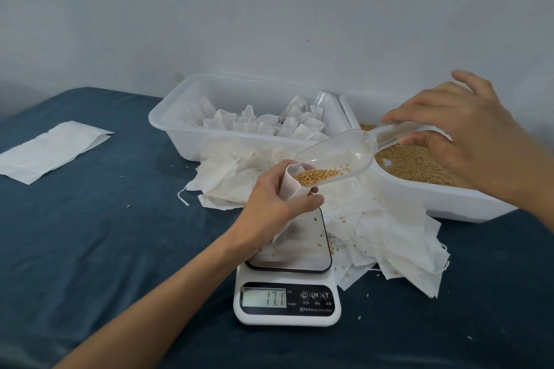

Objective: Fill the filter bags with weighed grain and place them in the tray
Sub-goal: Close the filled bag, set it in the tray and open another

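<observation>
A filter bag [290,186] is held upright over the scale [287,281] by the left hand [271,207], the fingers and thumb curled round it so that its mouth is kept open. A clear scoop [338,156] is tipped into that mouth, and grain [317,174] is seen lying at the scoop's lip, right at the bag's opening. The scoop's handle is pinched between thumb and forefinger of the right hand [458,129], while the other fingers are spread and lifted. The reading on the scale's display [263,297] looks like 17.1. A few loose grains are scattered on the weighing plate. Behind, filled bags [269,124] are packed in the left tray [180,141], and more grain is heaped in the right tray [449,204]. Empty bags [398,237] are piled on the blue cloth [105,234] between the trays and the scale. A flat stack of bags [51,150] is laid well apart at the far left.
</observation>
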